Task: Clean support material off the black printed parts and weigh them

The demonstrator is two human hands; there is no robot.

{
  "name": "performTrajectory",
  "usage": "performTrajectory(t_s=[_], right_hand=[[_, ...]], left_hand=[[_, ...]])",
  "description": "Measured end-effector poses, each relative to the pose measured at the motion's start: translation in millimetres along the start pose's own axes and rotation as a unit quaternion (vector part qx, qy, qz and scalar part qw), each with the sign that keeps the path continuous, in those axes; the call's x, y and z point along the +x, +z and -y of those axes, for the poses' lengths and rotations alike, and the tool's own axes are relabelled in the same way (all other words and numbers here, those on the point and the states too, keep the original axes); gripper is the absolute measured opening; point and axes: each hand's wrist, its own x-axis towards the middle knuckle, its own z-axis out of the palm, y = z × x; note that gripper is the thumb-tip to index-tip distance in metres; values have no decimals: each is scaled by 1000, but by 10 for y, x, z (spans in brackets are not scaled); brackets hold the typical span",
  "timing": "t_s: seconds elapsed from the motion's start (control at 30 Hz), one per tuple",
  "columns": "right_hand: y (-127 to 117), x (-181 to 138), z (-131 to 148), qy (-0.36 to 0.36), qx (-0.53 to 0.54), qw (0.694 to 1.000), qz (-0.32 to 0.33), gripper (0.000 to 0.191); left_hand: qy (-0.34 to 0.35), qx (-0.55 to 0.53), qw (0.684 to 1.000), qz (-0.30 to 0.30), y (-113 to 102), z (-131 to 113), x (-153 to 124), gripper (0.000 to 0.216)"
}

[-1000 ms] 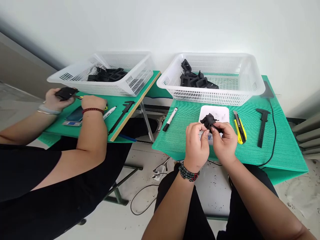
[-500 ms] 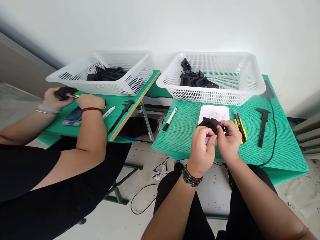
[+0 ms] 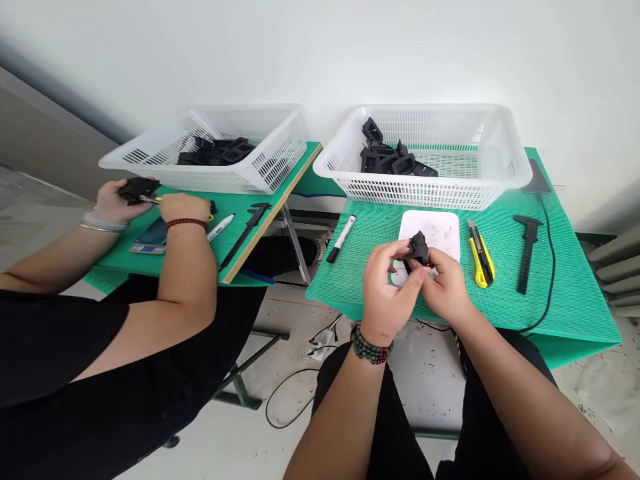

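Both my hands grip one small black plastic part (image 3: 416,252) just above the near edge of the green table (image 3: 575,293). My left hand (image 3: 387,293), with a bead bracelet at the wrist, pinches the part from the left. From the right, my right hand (image 3: 445,287) is closed on it too. Right behind the part lies a white digital scale (image 3: 440,230). A white basket (image 3: 490,180) at the back holds several more black parts (image 3: 393,157).
On my table lie a marker (image 3: 341,238), a yellow utility knife (image 3: 481,253), a black caliper (image 3: 525,253) and a black cable (image 3: 547,267). At the left table a co-worker's hands (image 3: 150,200) hold a black part near another white basket (image 3: 270,160), marker and caliper.
My hands have shifted slightly left and nearer me while turning the black part between the fingers. The co-worker's hands stay at their part.
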Motion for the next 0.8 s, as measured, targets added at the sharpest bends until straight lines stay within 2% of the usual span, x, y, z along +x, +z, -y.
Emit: performTrajectory(t_s=[0.1,0.2,0.3,0.37,0.47,0.57,0.63,0.73,0.8], right_hand=[[9,-25,5,-26,-54,998,-22,18],[22,-35,14,-36,-100,993,-47,17],[-21,39,-28,2,-108,991,-75,12],[-99,145,-95,37,-111,988,-104,19],[-237,295,-198,20,-174,972,-158,30],[-298,325,-229,33,-146,966,-210,29],[-280,280,-203,47,-75,974,-210,30],[-217,195,-148,32,6,983,-181,27],[-178,161,-131,26,55,985,-164,25]], left_hand=[[52,84,995,-13,-8,-19,11,13],[91,103,989,-47,-5,-44,3,15],[147,86,985,-29,8,-150,-59,15],[186,53,981,-9,18,-246,-122,18],[205,0,979,-4,32,-327,-196,22],[163,-36,985,-31,49,-272,-202,18],[89,-79,989,-88,63,-193,-165,11],[-49,-180,961,-206,68,-82,-71,11],[-100,-226,938,-244,47,-28,-9,18]])
